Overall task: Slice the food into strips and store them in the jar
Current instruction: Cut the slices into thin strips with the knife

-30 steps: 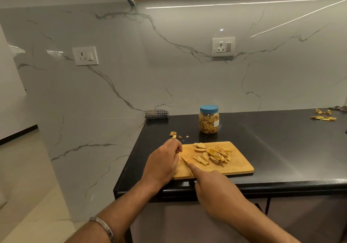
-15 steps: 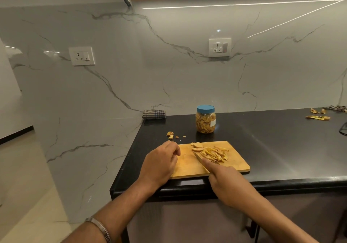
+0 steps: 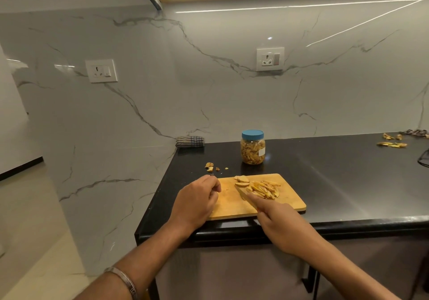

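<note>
On the black bench (image 3: 336, 183) a wooden cutting board (image 3: 290, 203) carries a heap of yellow strips (image 3: 264, 189) and a few uncut slices (image 3: 241, 180). The right hand (image 3: 283, 227) grips a knife (image 3: 242, 194), index finger laid along its back; the blade, hard to make out, seems to rest against the strips. The left hand (image 3: 195, 203) sits curled at the board's left edge; whether it holds anything I cannot tell. Behind the board stands the jar (image 3: 253, 150), blue lid on, filled with strips.

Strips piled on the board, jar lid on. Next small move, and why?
Probably draw the knife in the right hand across to the uncut slices and cut them: they lie whole beside the strips on the cutting board, and the jar is capped.
</note>
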